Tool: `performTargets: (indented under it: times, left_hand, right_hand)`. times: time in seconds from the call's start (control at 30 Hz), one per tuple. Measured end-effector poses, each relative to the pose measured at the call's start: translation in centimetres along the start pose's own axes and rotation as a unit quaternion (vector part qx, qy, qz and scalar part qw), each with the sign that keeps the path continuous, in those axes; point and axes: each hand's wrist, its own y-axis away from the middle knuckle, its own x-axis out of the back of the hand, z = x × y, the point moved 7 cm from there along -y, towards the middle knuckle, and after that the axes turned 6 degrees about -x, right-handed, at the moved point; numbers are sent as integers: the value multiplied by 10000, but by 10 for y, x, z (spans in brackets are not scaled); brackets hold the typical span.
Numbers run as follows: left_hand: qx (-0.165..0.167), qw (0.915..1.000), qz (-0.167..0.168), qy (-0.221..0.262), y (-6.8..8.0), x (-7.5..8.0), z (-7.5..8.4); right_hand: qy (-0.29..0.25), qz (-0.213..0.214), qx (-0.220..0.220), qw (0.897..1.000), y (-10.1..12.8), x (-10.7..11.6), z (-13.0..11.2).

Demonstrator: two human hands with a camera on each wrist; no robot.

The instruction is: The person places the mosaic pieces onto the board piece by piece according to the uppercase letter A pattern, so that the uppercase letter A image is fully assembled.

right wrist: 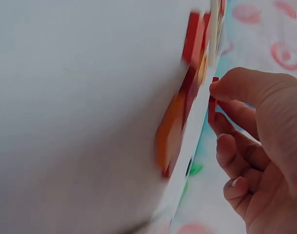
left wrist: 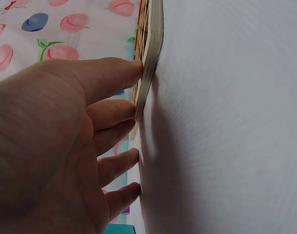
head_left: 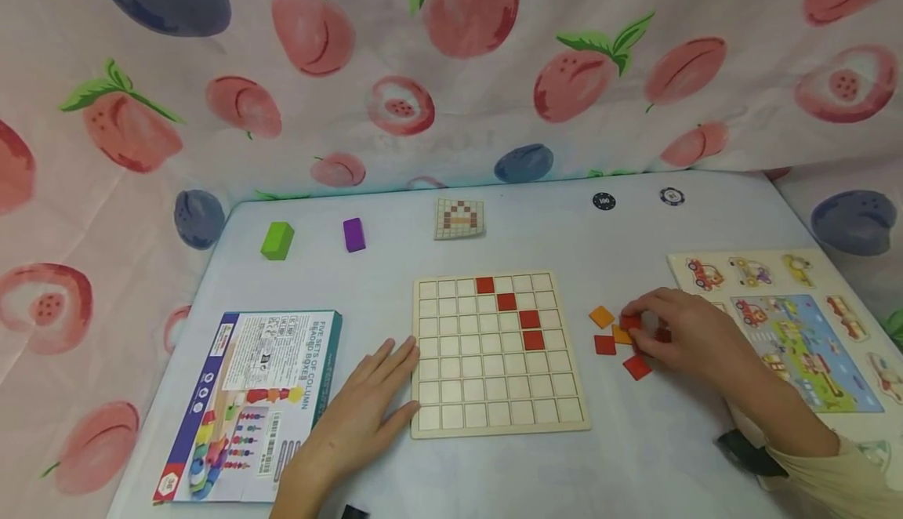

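Observation:
A square wooden grid board (head_left: 466, 388) lies mid-table, with several red tiles set in a slanting line in its upper right cells. My left hand (head_left: 367, 397) rests at the board's left edge, fingers extended; in the left wrist view the thumb and fingertips touch the board's side (left wrist: 149, 63). My right hand (head_left: 687, 339) is over the loose tiles right of the board. Between its thumb and fingers it pinches a red tile (right wrist: 213, 100), which shows edge-on in the right wrist view. Below it lie loose red tiles (head_left: 637, 367) and orange tiles (head_left: 602, 316).
A small pattern card (head_left: 459, 219) lies behind the board. A green block (head_left: 278, 241) and a purple block (head_left: 354, 234) stand back left. The boxed bead set (head_left: 247, 409) is at left, a picture puzzle board (head_left: 804, 346) at right. Two chips, one black (head_left: 603, 201), lie at the back.

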Motion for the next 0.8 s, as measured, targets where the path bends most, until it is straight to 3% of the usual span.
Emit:
performTargets:
  times: [0.13,0.33,0.6,0.8]
  left_hand:
    - [0,10000,-2,-26,0,0,0]
    - [-17,10000,11,0,0,0,1]
    - [-40,10000,15,28,-1,0,2]
    - [-60,10000,3,-18,0,1,1]
  right_hand:
    - [-138,340,660,9971,3,-5,-32]
    - [-416,379,1334,9895,7,-20,-78]
    - [-470,-106,1522,9872,6,-39,-111]
    - [-329,90,1614,9863,5,-39,-115]
